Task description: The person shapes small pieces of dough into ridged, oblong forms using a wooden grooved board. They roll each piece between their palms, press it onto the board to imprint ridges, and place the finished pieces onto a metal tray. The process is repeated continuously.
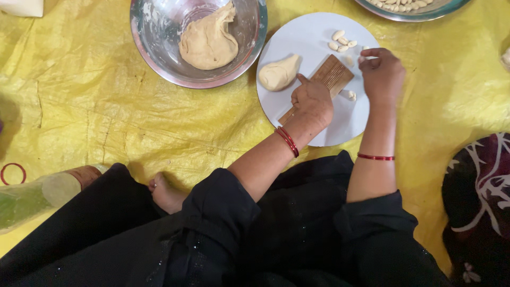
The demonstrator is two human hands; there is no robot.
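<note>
My left hand (312, 101) presses down on a ribbed wooden board (333, 74) that lies on a white plate (313, 37). My right hand (381, 72) hovers at the plate's right edge, its fingertips pinched on a small shaped dough piece (364, 50). A lump of beige dough (279, 73) rests on the plate left of the board. Several small shaped dough pieces (341, 41) lie at the plate's far side, and one more piece (351, 95) sits beside the board.
A steel bowl (154, 32) holds a larger mass of dough (208, 41) to the left of the plate. Another steel dish (411, 13) with shaped pieces stands at the top right. A yellow sheet (79, 101) covers the floor. A red ring (13, 173) lies far left.
</note>
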